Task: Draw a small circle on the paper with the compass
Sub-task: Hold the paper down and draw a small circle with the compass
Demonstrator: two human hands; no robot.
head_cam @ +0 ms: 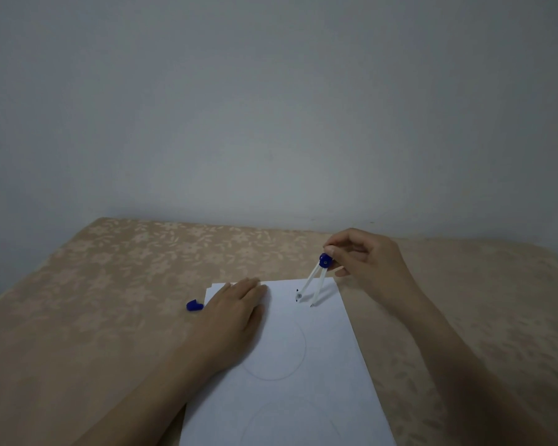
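A white sheet of paper [319, 355] lies on the table in front of me. Two faint pencil circles show on it, one in the middle and one near the bottom edge. My right hand [368, 259] pinches the blue top of a white-legged compass [314, 281], which stands tilted with both tips on the paper's far right corner, legs a little apart. My left hand [236, 317] lies flat, palm down, on the paper's upper left part and covers part of the middle circle.
A small blue cap [194, 305] lies on the beige floral tablecloth [126, 284] just left of the paper's far corner. A plain grey wall rises behind the table's far edge. The cloth extends to both sides of the paper.
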